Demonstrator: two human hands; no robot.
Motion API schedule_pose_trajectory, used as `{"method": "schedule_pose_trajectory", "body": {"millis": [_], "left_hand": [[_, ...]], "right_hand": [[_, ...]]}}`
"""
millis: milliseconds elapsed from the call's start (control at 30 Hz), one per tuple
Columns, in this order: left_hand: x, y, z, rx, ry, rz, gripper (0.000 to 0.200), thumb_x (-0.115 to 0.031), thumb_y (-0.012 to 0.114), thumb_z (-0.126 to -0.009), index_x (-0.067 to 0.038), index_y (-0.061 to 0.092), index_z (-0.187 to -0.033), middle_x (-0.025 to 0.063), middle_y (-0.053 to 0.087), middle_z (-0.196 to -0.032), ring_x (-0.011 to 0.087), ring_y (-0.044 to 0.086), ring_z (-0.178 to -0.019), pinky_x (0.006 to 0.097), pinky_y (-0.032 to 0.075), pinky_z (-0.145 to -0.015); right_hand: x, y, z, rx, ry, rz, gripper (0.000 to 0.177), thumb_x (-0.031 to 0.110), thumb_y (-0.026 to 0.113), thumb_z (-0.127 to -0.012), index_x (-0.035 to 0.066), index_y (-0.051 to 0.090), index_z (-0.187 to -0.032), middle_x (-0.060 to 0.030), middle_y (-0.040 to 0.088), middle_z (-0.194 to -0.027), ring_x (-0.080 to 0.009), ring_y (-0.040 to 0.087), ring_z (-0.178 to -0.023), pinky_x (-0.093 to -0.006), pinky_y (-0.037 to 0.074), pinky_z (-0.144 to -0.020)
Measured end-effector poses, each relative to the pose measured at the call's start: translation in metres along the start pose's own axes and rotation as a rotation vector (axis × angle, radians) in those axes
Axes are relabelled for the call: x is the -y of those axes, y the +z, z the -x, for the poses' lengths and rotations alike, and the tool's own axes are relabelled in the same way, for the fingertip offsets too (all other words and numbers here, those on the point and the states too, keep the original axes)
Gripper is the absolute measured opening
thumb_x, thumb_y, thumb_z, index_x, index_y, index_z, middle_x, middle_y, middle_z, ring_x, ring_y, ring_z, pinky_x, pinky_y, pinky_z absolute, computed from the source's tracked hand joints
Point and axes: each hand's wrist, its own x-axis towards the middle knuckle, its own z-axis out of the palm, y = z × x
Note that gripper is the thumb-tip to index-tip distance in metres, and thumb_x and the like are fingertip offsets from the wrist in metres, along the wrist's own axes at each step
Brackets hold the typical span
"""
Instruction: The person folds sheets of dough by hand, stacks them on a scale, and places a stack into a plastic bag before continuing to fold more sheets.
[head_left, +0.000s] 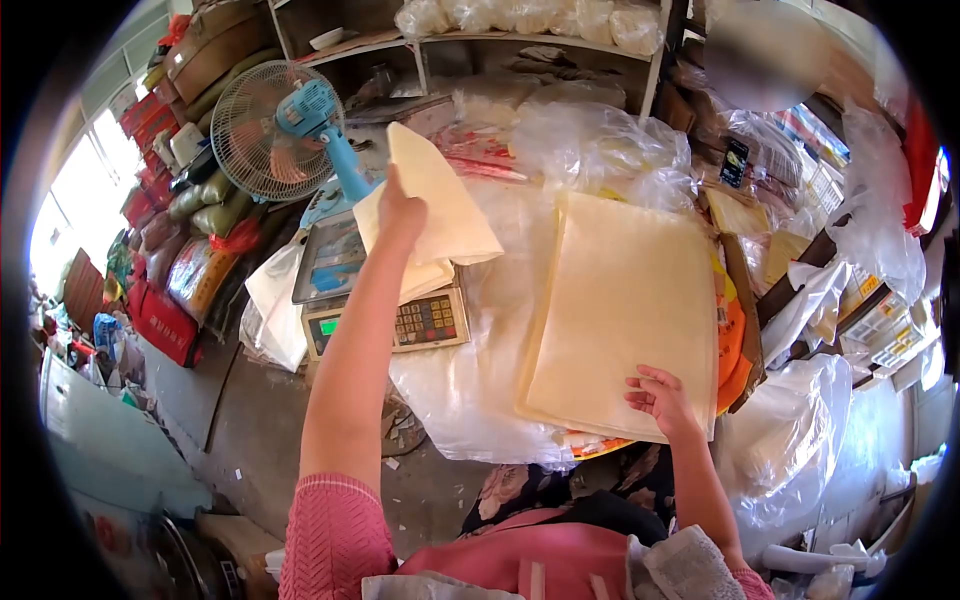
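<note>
Pale cream sheets (440, 200), folded over, are gripped in my left hand (402, 212) above a weighing scale (432, 318) with a keypad and a green-lit display. The lower part of the sheets hangs over the scale's metal plate (330, 255). On the right, my right hand (660, 402) is over the lower right part of a flat stack of large cream sheets (630, 300), its fingers apart and slightly curled, with nothing held.
A blue fan (305, 110) stands behind the scale. Clear plastic bags (600, 140) lie at the back of the table. A phone (734, 162) leans at the back right. Packed sacks (215, 200) are piled at the left.
</note>
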Motion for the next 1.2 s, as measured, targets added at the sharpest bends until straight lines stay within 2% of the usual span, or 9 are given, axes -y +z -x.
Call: {"method": "schedule_pose_trajectory", "body": {"millis": [167, 267, 467, 567, 767, 967, 1067, 1167, 1200], "left_hand": [[0.060, -0.044, 0.003, 0.057, -0.226, 0.332, 0.074, 0.012, 0.054, -0.074, -0.005, 0.031, -0.142, 0.0144, 0.059, -0.114, 0.0242, 0.062, -0.094, 0.0335, 0.051, -0.078], [0.106, -0.056, -0.002, 0.176, -0.216, 0.793, 0.077, 0.014, 0.057, -0.074, -0.006, 0.029, -0.143, 0.0133, 0.058, -0.116, 0.0237, 0.061, -0.097, 0.0348, 0.051, -0.082], [0.118, -0.052, 0.003, 0.054, -0.290, 0.730, 0.076, 0.012, 0.059, -0.077, -0.006, 0.029, -0.144, 0.0135, 0.055, -0.122, 0.0240, 0.058, -0.105, 0.0350, 0.050, -0.085], [0.118, -0.050, -0.001, 0.087, -0.175, 0.726, 0.073, 0.011, 0.060, -0.077, -0.005, 0.031, -0.143, 0.0145, 0.055, -0.123, 0.0232, 0.059, -0.103, 0.0351, 0.050, -0.084], [0.136, -0.040, -0.012, 0.014, -0.202, 0.405, 0.071, 0.006, 0.064, -0.075, -0.002, 0.036, -0.139, 0.0136, 0.057, -0.119, 0.0224, 0.060, -0.097, 0.0323, 0.051, -0.078], [0.101, -0.053, -0.003, 0.133, -0.228, 0.072, 0.072, -0.001, 0.065, -0.073, -0.006, 0.037, -0.140, 0.0145, 0.051, -0.130, 0.0251, 0.053, -0.114, 0.0357, 0.046, -0.089], [0.132, -0.042, -0.031, -0.080, 0.107, -0.561, 0.067, -0.014, 0.060, -0.077, -0.007, 0.037, -0.140, 0.0166, 0.038, -0.142, 0.0284, 0.038, -0.130, 0.0449, 0.036, -0.101], [0.101, -0.036, -0.015, 0.040, 0.185, -0.613, 0.061, -0.032, 0.050, -0.087, -0.011, 0.034, -0.142, 0.0123, 0.025, -0.150, 0.0291, 0.017, -0.140, 0.0519, 0.022, -0.109], [0.107, -0.028, -0.014, 0.090, 0.160, -0.649, 0.061, -0.036, 0.046, -0.089, -0.012, 0.033, -0.142, 0.0112, 0.025, -0.150, 0.0293, 0.018, -0.140, 0.0541, 0.022, -0.108]], "right_hand": [[-0.010, -0.008, 0.005, 0.016, 0.010, 0.058, 0.037, 0.011, 0.051, -0.091, -0.004, 0.047, -0.124, -0.0164, 0.062, -0.104, -0.0243, 0.065, -0.083, -0.0334, 0.054, -0.074], [-0.015, -0.012, 0.009, 0.017, 0.016, 0.090, 0.034, 0.011, 0.051, -0.091, -0.003, 0.048, -0.122, -0.0154, 0.062, -0.104, -0.0231, 0.065, -0.082, -0.0328, 0.053, -0.075], [-0.025, -0.012, 0.009, 0.019, 0.038, 0.077, 0.029, 0.010, 0.053, -0.090, -0.002, 0.052, -0.116, -0.0142, 0.063, -0.100, -0.0222, 0.065, -0.079, -0.0330, 0.054, -0.074], [-0.024, -0.009, 0.008, 0.015, 0.043, 0.087, 0.028, 0.010, 0.054, -0.090, -0.002, 0.053, -0.115, -0.0139, 0.063, -0.100, -0.0218, 0.065, -0.079, -0.0327, 0.054, -0.075], [-0.026, -0.008, 0.009, 0.013, 0.045, 0.099, 0.027, 0.009, 0.052, -0.092, -0.004, 0.053, -0.116, -0.0142, 0.064, -0.099, -0.0227, 0.065, -0.081, -0.0328, 0.054, -0.075], [-0.030, -0.013, 0.007, 0.020, 0.036, 0.099, 0.025, 0.009, 0.052, -0.092, -0.003, 0.054, -0.114, -0.0125, 0.063, -0.097, -0.0220, 0.065, -0.079, -0.0327, 0.055, -0.074], [-0.028, -0.012, 0.007, 0.024, 0.032, 0.132, 0.025, 0.009, 0.052, -0.092, -0.003, 0.054, -0.114, -0.0122, 0.063, -0.097, -0.0216, 0.065, -0.079, -0.0327, 0.055, -0.074], [-0.027, -0.011, 0.008, 0.033, 0.001, 0.172, 0.025, 0.009, 0.053, -0.092, -0.001, 0.054, -0.115, -0.0122, 0.063, -0.097, -0.0213, 0.065, -0.077, -0.0322, 0.054, -0.073], [-0.027, -0.011, 0.007, 0.038, -0.012, 0.183, 0.026, 0.010, 0.053, -0.092, -0.001, 0.054, -0.116, -0.0122, 0.064, -0.097, -0.0213, 0.065, -0.077, -0.0318, 0.054, -0.072]]}}
